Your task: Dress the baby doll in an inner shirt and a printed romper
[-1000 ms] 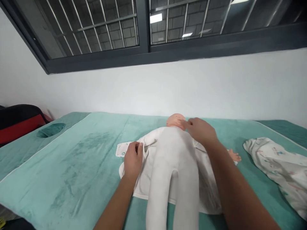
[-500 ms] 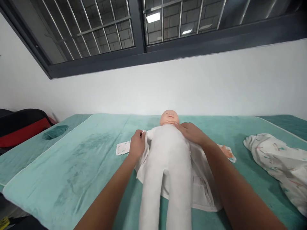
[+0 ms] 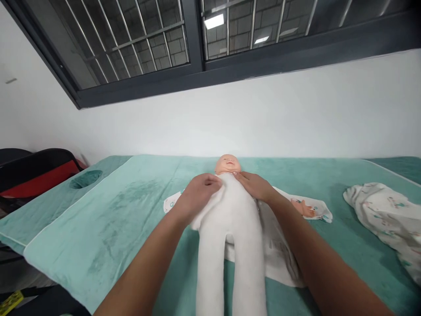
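Note:
A baby doll (image 3: 230, 215) with a white cloth body lies on its back in the middle, legs toward me. My left hand (image 3: 203, 193) is closed in a pinch on the left front of a white baby shirt (image 3: 210, 210), drawn over the doll's chest. My right hand (image 3: 255, 185) rests on the doll's upper chest below the neck, fingers stretched toward the collar; some are hidden. The shirt's other front spreads flat under my right forearm. A doll's hand (image 3: 304, 208) lies over the printed sleeve (image 3: 320, 210) at the right.
A teal padded mat (image 3: 108, 219) covers the surface, up to a white wall (image 3: 230, 118) with a barred window. A crumpled printed cloth (image 3: 384, 215) lies at the right. A black and red item (image 3: 42, 175) stands at the left, near a round hole (image 3: 86, 179).
My left hand has moved right with the shirt front, bringing it over the doll's chest. My right hand stays near the doll's neck. The view has shifted slightly.

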Demonstrator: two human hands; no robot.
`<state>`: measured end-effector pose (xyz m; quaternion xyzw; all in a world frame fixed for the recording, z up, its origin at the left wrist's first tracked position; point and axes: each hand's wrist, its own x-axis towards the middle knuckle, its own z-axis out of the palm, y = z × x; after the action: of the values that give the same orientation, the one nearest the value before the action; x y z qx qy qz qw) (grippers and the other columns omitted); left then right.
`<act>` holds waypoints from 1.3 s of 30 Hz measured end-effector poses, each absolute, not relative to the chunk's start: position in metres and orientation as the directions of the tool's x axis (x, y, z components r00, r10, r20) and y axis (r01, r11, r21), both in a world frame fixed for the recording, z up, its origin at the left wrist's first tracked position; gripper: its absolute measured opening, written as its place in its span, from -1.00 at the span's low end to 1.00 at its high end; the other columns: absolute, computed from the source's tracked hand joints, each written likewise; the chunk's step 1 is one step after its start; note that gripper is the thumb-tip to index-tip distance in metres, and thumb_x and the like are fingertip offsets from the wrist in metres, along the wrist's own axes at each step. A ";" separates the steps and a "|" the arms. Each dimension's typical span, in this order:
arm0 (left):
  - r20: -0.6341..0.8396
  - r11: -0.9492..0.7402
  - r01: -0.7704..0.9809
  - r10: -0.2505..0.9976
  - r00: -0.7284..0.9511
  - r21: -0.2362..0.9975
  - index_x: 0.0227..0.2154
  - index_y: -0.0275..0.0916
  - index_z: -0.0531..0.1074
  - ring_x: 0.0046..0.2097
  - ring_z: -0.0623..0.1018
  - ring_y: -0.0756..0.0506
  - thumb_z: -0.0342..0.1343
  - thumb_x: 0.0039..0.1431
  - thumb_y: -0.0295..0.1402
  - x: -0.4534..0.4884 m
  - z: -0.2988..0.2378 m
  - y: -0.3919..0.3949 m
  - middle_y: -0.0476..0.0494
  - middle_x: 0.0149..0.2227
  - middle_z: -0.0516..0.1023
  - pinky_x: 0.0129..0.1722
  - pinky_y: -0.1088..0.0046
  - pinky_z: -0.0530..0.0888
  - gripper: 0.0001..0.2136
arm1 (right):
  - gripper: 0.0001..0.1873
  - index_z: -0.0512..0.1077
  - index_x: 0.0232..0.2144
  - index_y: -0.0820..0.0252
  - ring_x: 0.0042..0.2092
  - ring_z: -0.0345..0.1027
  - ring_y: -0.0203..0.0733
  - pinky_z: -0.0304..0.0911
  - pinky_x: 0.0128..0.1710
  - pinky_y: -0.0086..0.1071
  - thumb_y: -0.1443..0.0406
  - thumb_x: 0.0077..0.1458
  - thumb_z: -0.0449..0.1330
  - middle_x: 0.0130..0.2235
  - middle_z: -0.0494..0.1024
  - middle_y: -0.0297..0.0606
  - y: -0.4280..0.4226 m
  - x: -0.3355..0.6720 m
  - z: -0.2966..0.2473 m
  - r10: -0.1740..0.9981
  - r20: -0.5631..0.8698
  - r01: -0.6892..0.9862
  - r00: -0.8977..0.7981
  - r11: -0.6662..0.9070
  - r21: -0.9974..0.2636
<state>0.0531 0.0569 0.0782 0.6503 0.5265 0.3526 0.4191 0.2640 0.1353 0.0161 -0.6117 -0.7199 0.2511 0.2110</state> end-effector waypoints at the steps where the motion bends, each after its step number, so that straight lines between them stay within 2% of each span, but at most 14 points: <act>1: -0.023 -0.076 0.315 0.954 0.299 0.946 -0.24 -0.22 0.47 -0.29 0.55 -0.05 0.05 0.18 -0.24 0.056 0.092 0.045 -0.15 -0.17 0.57 -0.47 0.52 0.38 -0.80 | -0.27 0.47 -0.08 0.02 0.00 0.38 0.07 0.18 -0.11 -0.24 -0.23 0.18 -0.27 0.01 0.54 -0.19 0.134 0.264 0.017 0.986 -0.007 0.765 -0.166 0.124 -0.632; 3: -0.031 -0.071 0.188 0.872 0.488 0.980 -0.14 -0.19 0.46 -0.26 0.58 -0.08 0.02 0.21 -0.21 0.063 0.112 0.026 -0.19 -0.07 0.55 -0.50 0.52 0.41 -0.75 | -0.26 0.48 -0.11 0.01 -0.06 0.41 0.02 0.20 -0.17 -0.28 -0.25 0.17 -0.27 -0.05 0.57 -0.20 0.131 0.265 0.019 0.984 -0.019 0.746 -0.180 0.123 -0.654; 5: 0.024 -0.113 0.146 0.863 0.504 0.983 -0.13 -0.17 0.47 -0.22 0.58 -0.09 -0.01 0.23 -0.20 0.066 0.118 0.018 -0.19 -0.04 0.54 -0.45 0.48 0.46 -0.74 | -0.26 0.50 -0.19 0.05 -0.12 0.43 -0.01 0.20 -0.23 -0.31 -0.24 0.17 -0.27 -0.11 0.59 -0.19 0.129 0.266 0.020 0.986 -0.011 0.750 -0.169 0.121 -0.650; 7: 0.098 -0.183 0.214 0.929 0.357 0.960 -0.18 -0.16 0.48 -0.19 0.57 -0.10 -0.03 0.24 -0.21 0.064 0.106 0.020 -0.15 -0.08 0.56 -0.35 0.43 0.48 -0.75 | -0.28 0.50 -0.29 0.11 -0.16 0.43 -0.03 0.18 -0.26 -0.32 -0.22 0.19 -0.26 -0.16 0.59 -0.15 0.126 0.269 0.019 0.991 0.019 0.785 -0.129 0.114 -0.609; 10: 0.194 -0.212 0.437 0.977 0.086 0.874 -0.23 -0.15 0.49 -0.12 0.52 -0.10 -0.03 0.23 -0.27 0.048 0.066 0.025 -0.09 -0.12 0.56 -0.13 0.34 0.45 -0.79 | -0.35 0.47 -0.36 0.12 -0.16 0.42 -0.04 0.16 -0.26 -0.32 -0.14 0.23 -0.23 -0.19 0.59 -0.14 0.122 0.282 0.016 0.995 0.064 0.837 -0.077 0.099 -0.539; 12: 0.209 -0.198 0.498 0.977 0.033 0.845 -0.15 -0.14 0.45 -0.07 0.49 -0.10 -0.03 0.17 -0.39 0.032 0.036 0.019 -0.09 -0.04 0.52 -0.07 0.34 0.41 -0.77 | -0.40 0.46 -0.36 0.11 -0.16 0.41 -0.03 0.16 -0.26 -0.30 -0.10 0.25 -0.21 -0.21 0.58 -0.15 0.118 0.293 0.013 0.997 0.063 0.856 -0.055 0.079 -0.511; 15: 0.134 -0.159 0.481 0.987 0.086 0.862 -0.01 -0.13 0.37 -0.03 0.47 -0.11 -0.03 0.07 -0.52 0.015 0.000 -0.002 -0.13 0.04 0.46 -0.08 0.36 0.41 -0.60 | -0.51 0.46 -0.35 0.11 -0.14 0.40 -0.01 0.17 -0.21 -0.26 -0.03 0.24 -0.12 -0.20 0.58 -0.17 0.108 0.299 0.012 0.993 0.115 0.854 -0.031 0.086 -0.512; 19: 0.029 -0.059 0.420 0.996 0.079 0.906 0.07 -0.14 0.30 -0.06 0.48 -0.13 0.02 0.16 -0.35 0.013 -0.020 -0.024 -0.19 0.05 0.45 -0.08 0.33 0.42 -0.62 | -0.74 0.43 -0.18 0.06 -0.05 0.37 -0.13 0.20 -0.07 -0.31 0.11 0.21 0.04 -0.08 0.53 -0.27 0.084 0.264 0.018 0.905 0.421 0.680 -0.062 0.347 -0.646; 22: 0.041 -0.036 0.407 0.999 -0.004 0.913 -0.04 -0.18 0.35 -0.13 0.49 -0.12 -0.01 0.18 -0.31 0.021 -0.024 -0.024 -0.16 -0.07 0.51 -0.12 0.34 0.41 -0.71 | -0.72 0.39 -0.07 0.05 0.03 0.32 -0.13 0.17 0.02 -0.30 0.14 0.21 0.06 0.01 0.48 -0.26 0.066 0.225 0.025 0.827 0.526 0.619 -0.197 0.521 -0.588; 24: 0.057 -0.035 0.397 0.997 -0.043 0.917 -0.14 -0.21 0.37 -0.18 0.49 -0.12 -0.04 0.20 -0.29 0.025 -0.026 -0.023 -0.13 -0.17 0.53 -0.18 0.36 0.41 -0.77 | -0.66 0.37 -0.01 0.09 0.05 0.30 -0.06 0.16 0.01 -0.26 0.14 0.19 0.10 0.02 0.46 -0.19 0.063 0.208 0.031 0.830 0.503 0.702 -0.241 0.507 -0.500; 27: 0.123 -0.056 0.453 0.985 -0.119 0.890 -0.31 -0.20 0.36 -0.27 0.47 -0.10 -0.09 0.22 -0.29 0.026 -0.027 -0.029 -0.06 -0.33 0.49 -0.25 0.39 0.40 -0.84 | -0.60 0.37 0.00 0.15 -0.08 0.36 -0.03 0.19 -0.22 -0.31 0.12 0.16 0.11 -0.04 0.47 -0.10 0.073 0.198 0.037 0.897 0.386 0.820 -0.217 0.382 -0.426; 31: 0.291 -0.134 0.614 0.943 -0.162 0.778 -0.44 -0.17 0.31 -0.37 0.42 -0.07 -0.08 0.16 -0.38 0.027 -0.032 -0.050 0.01 -0.46 0.40 -0.34 0.44 0.36 -0.89 | -0.75 0.44 -0.23 0.15 -0.25 0.38 -0.15 0.05 -0.42 -0.38 0.15 0.16 0.06 -0.17 0.51 -0.17 0.094 0.196 0.039 0.930 0.315 0.862 -0.189 0.311 -0.400; 35: 0.374 -0.181 0.643 0.911 -0.176 0.744 -0.44 -0.15 0.33 -0.40 0.45 -0.07 -0.08 0.14 -0.40 0.032 -0.039 -0.066 0.00 -0.46 0.44 -0.38 0.45 0.37 -0.88 | -0.73 0.34 -0.53 0.13 -0.39 0.30 -0.23 0.00 -0.46 -0.40 0.24 0.15 -0.04 -0.46 0.48 -0.31 0.101 0.208 0.038 0.953 0.295 0.777 -0.074 0.240 -0.581; 39: 0.437 -0.206 0.650 0.873 -0.215 0.732 -0.41 -0.13 0.35 -0.37 0.47 -0.09 -0.07 0.16 -0.38 0.033 -0.043 -0.074 -0.01 -0.42 0.47 -0.39 0.43 0.38 -0.88 | -0.72 0.30 -0.63 0.15 -0.48 0.26 -0.28 0.05 -0.51 -0.42 0.24 0.06 -0.01 -0.53 0.47 -0.32 0.101 0.243 0.041 0.992 0.087 0.567 -0.094 0.125 -0.814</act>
<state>0.0334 -0.0740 -0.0427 0.6152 0.6189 0.4740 0.1177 0.2432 0.1008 0.0406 -0.5821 -0.6697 0.3140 0.3378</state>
